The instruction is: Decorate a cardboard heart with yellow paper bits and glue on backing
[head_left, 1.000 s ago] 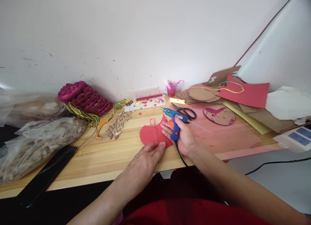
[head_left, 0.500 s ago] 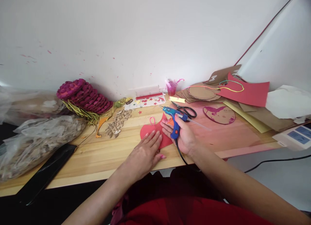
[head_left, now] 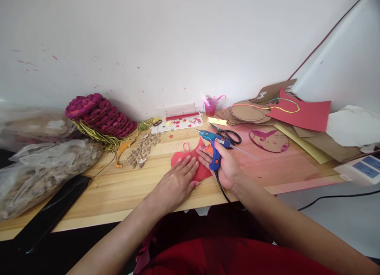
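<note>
A red paper shape (head_left: 204, 171) with a small pink loop (head_left: 186, 147) at its top lies near the table's front edge. My left hand (head_left: 178, 178) rests flat on it, fingers stretched out side by side. In my right hand (head_left: 227, 168) is a blue glue gun (head_left: 215, 150), its nozzle pointing up and left and a clear glue stick coming out of its back. The fingertips of that hand reach the right part of the red shape. Black-handled scissors (head_left: 227, 133) lie just behind the glue gun.
Pistachio-like shells (head_left: 141, 152) lie left of the red shape, near a stack of magenta pieces (head_left: 101, 116) and bagged shells (head_left: 50, 172). Star cutouts lie on white paper (head_left: 178, 124). A painted cardboard heart (head_left: 268, 140), red paper (head_left: 305, 112) and a power strip (head_left: 362, 168) are at right.
The view has shifted very slightly. Both hands stay in nearly the same place on the red shape and the glue gun; the left thumb has drawn in a little.
</note>
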`<state>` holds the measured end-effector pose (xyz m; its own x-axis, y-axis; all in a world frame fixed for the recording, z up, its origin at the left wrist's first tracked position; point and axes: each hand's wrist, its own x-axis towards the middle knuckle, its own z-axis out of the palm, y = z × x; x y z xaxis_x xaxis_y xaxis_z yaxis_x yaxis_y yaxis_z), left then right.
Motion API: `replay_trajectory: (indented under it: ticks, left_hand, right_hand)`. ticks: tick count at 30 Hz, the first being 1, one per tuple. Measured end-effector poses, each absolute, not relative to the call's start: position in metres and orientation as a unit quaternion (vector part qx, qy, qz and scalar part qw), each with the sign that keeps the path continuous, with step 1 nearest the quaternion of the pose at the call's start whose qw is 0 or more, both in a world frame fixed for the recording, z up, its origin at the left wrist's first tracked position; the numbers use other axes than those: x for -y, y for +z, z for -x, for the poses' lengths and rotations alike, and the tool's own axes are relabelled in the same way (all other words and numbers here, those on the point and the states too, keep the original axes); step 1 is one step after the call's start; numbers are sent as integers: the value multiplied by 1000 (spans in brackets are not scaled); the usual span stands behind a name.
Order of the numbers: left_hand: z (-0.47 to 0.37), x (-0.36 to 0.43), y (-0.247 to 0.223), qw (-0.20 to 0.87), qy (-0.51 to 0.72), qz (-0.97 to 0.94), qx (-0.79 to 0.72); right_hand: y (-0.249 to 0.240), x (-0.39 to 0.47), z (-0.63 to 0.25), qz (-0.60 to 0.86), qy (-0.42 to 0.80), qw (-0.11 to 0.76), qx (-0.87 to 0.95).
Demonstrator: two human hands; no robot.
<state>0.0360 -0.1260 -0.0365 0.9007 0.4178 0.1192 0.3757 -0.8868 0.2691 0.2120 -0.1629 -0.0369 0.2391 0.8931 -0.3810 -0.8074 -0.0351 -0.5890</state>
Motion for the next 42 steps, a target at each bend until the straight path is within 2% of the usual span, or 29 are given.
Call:
replay_trajectory:
  ticks: [2, 5, 7, 10, 14, 16, 24, 36, 39, 42]
  left_hand:
    - [-30, 141, -24, 199, 75, -963, -166]
    - [-19, 158, -4, 401, 72, -908, -93]
    - [-16, 157, 1, 449, 158, -868, -140]
    - [-21, 138, -9, 347, 261, -872, -226]
    - [-35, 113, -38, 127, 186, -955, -195]
    - [-41, 109, -47, 68, 132, -970, -192]
    - [-48, 104, -30, 32, 22, -967, -251]
    - [-49, 96, -20, 42, 36, -969, -239]
    - [-46, 100, -31, 38, 23, -968, -245]
    - [-41, 105, -47, -13, 56, -966, -251]
  right_hand:
    - [-35, 163, -212, 384, 611, 691, 52]
    - [-32, 164, -212, 391, 605, 692, 46]
    - [-31, 164, -212, 391, 608, 690, 47]
    - [-32, 164, -212, 379, 613, 692, 45]
    - [-34, 163, -211, 369, 608, 702, 38]
    - [-35, 163, -211, 367, 607, 703, 38]
    - [-35, 167, -212, 354, 611, 706, 59]
    - [-36, 164, -211, 366, 616, 693, 79]
    - [-35, 164, -211, 365, 615, 695, 75]
    - [-35, 164, -211, 363, 612, 698, 79]
